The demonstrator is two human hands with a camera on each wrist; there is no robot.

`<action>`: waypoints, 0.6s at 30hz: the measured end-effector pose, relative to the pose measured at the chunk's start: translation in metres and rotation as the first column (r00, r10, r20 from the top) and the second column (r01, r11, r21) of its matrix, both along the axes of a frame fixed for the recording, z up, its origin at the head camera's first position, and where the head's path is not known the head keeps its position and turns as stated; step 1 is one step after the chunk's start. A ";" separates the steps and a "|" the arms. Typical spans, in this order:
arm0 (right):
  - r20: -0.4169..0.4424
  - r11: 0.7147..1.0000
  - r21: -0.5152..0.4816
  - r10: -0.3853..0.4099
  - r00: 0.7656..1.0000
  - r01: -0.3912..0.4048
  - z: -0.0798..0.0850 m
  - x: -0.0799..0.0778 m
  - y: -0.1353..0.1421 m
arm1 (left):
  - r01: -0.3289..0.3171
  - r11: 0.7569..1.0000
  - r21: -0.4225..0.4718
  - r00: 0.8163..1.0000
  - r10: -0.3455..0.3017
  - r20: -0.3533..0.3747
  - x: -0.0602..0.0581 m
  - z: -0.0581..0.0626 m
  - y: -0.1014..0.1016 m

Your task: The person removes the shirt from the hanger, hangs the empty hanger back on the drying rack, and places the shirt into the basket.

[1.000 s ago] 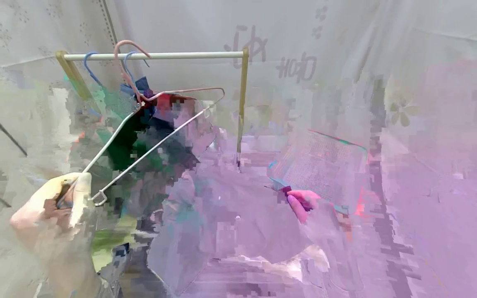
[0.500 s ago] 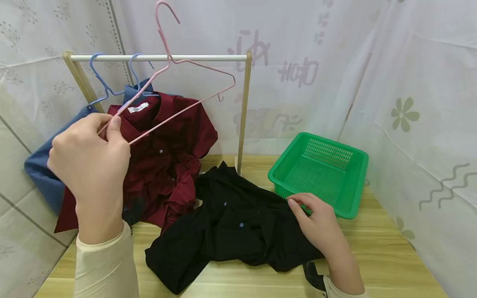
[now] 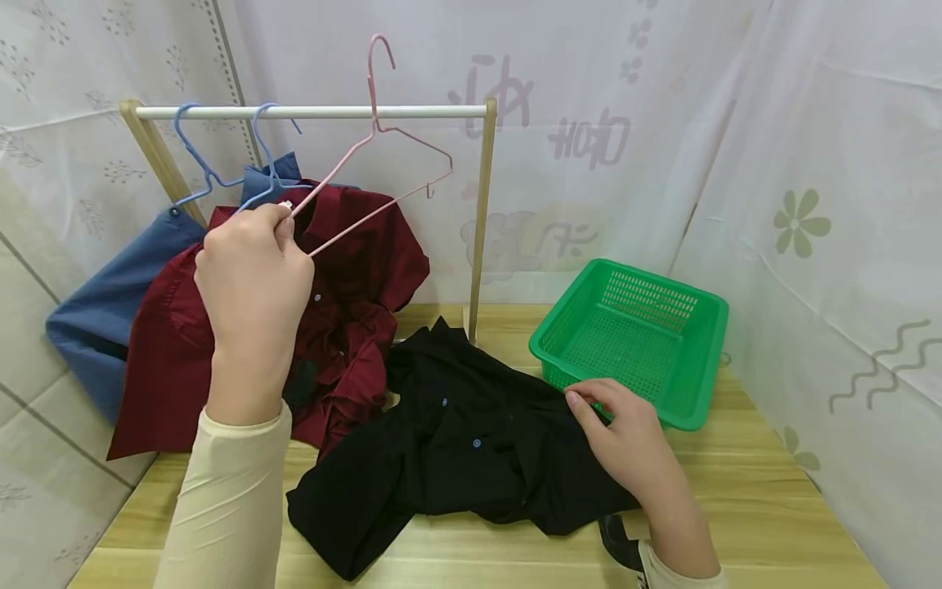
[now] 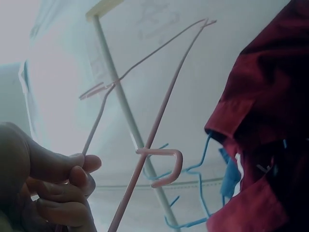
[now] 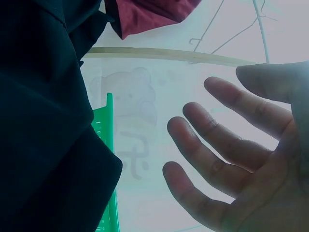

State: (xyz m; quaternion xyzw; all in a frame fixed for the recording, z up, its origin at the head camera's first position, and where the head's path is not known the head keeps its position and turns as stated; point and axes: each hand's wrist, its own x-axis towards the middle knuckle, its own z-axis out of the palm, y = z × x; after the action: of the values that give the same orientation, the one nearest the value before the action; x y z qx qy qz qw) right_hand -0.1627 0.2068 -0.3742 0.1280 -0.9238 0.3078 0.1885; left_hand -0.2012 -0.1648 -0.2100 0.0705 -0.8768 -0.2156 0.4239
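My left hand [image 3: 253,270] pinches a pink wire hanger [image 3: 373,102] by one sloping arm, near its end. The hanger is raised in front of the rack, its hook upward and overlapping the rail in the head view. Thumb and fingertips [image 4: 87,164] meet on the wire in the left wrist view. My right hand [image 3: 625,433] hovers over the right part of a black shirt [image 3: 508,483] with blue buttons, spread on the table. In the right wrist view its fingers [image 5: 217,130] are spread apart and hold nothing.
A rack with a white rail [image 3: 412,111] stands at the back left, carrying blue hangers [image 3: 209,172]. A dark red shirt [image 3: 383,254] and a blue garment [image 3: 110,303] hang there. A green basket [image 3: 702,360] sits on the wooden table [image 3: 780,507], beyond my right hand.
Through a heavily distorted oldest frame, my left hand shows lower left; it has risen and moved right with the hanger. Since half a second ago, the hook has shifted right and down. My right hand stays.
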 end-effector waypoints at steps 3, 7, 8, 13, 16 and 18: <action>0.005 1.000 -0.001 0.001 1.000 -0.001 0.001 0.000 0.000 | 0.013 1.000 -0.002 1.000 -0.013 0.016 -0.001 -0.006 0.002; 0.007 1.000 -0.009 0.003 1.000 -0.003 0.002 0.000 0.000 | 0.025 1.000 -0.009 0.999 -0.024 0.027 -0.002 -0.013 0.004; 0.010 1.000 -0.011 0.003 1.000 -0.003 0.002 0.000 0.000 | 0.026 1.000 -0.011 0.999 -0.026 0.029 -0.002 -0.015 0.005; 0.026 1.000 -0.012 0.010 1.000 -0.010 0.003 -0.001 -0.002 | 0.039 0.999 -0.022 0.999 -0.038 0.028 -0.003 -0.022 0.006; 0.034 1.000 -0.011 0.010 0.999 -0.010 0.004 -0.001 -0.003 | 0.043 0.999 -0.023 0.999 -0.042 0.031 -0.004 -0.025 0.006; 0.036 1.000 -0.011 0.010 0.999 -0.010 0.004 -0.001 -0.004 | 0.044 0.999 -0.020 0.998 -0.043 0.035 -0.004 -0.027 0.006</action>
State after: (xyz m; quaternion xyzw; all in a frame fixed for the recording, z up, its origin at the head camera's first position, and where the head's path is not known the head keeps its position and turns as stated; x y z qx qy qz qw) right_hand -0.1635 0.2030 -0.3699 0.1259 -0.9248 0.3158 0.1710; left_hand -0.2056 -0.1592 -0.2367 0.0507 -0.8875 -0.2147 0.4046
